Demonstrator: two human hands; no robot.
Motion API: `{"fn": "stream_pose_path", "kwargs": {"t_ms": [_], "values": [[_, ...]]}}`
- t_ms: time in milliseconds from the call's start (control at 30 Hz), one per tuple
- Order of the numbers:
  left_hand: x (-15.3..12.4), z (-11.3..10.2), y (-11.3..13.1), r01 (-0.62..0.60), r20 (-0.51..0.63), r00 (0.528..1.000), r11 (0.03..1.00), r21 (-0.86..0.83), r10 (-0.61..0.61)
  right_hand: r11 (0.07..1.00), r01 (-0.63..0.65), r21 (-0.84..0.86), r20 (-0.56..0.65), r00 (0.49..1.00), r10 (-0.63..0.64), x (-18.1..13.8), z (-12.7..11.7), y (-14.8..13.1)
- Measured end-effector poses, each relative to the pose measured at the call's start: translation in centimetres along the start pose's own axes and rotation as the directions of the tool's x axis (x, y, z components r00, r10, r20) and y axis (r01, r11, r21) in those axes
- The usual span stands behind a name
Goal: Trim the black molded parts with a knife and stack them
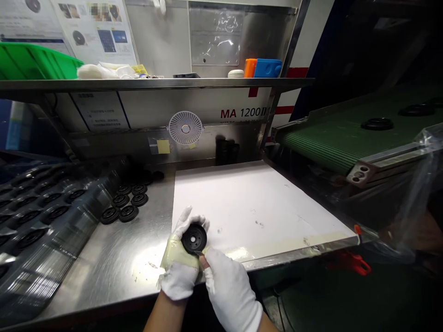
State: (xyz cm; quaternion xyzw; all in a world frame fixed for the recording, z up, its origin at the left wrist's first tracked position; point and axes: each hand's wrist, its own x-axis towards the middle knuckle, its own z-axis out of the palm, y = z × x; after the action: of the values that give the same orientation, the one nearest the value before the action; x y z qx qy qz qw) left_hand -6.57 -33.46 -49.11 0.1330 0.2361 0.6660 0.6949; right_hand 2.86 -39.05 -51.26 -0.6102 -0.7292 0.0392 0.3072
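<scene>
Well, a round black rubber disc [194, 239] is being held up in the left hand [180, 263], with the white gloved fingers [183, 226] curled around its rim. The disc is being kept at about 11 o'clock from the right hand [228, 290], and the left hand is being kept under it. At the rim, something small and thin is being pinched by the right finger and thumb [204, 262], but it cannot be made out. No long side is being shown by the round disc. At 10 o'clock, a pile of black discs [124, 203] is being held by a steel table [104, 272]. At 12 o'clock, "MA 1200" is being shown on a steel panel [240, 113].
</scene>
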Motion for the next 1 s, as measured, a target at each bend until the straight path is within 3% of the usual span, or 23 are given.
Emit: {"fn": "stream_pose_path", "kwargs": {"t_ms": [133,400,567,767,1000], "values": [[-0.3,-0.1,0.8,0.222,-0.006,0.975,0.975,-0.002,-0.222,1.000,-0.021,0.005,0.017,1.000,0.021,0.4,-0.5,1.0],[0.5,-0.7,-0.1,0.074,-0.009,0.997,0.991,-0.113,-0.075,0.999,-0.039,-0.023,-0.006,0.999,0.038,-0.2,0.7,0.5],[0.1,-0.2,-0.2,-0.043,-0.024,0.999,0.998,-0.040,0.042,0.999,-0.011,0.031,-0.025,1.000,0.012,-0.4,0.9,-0.2],[-0.5,0.0,0.8,0.218,-0.032,0.976,0.972,0.092,-0.216,0.997,-0.064,0.048,0.016,0.998,0.064,0.1,0.1,1.2],[0.1,-0.1,0.5,0.069,-0.031,0.997,0.995,0.069,-0.067,0.999,-0.041,-0.019,-0.027,0.999,0.040,-0.2,0.4,1.3]]}}
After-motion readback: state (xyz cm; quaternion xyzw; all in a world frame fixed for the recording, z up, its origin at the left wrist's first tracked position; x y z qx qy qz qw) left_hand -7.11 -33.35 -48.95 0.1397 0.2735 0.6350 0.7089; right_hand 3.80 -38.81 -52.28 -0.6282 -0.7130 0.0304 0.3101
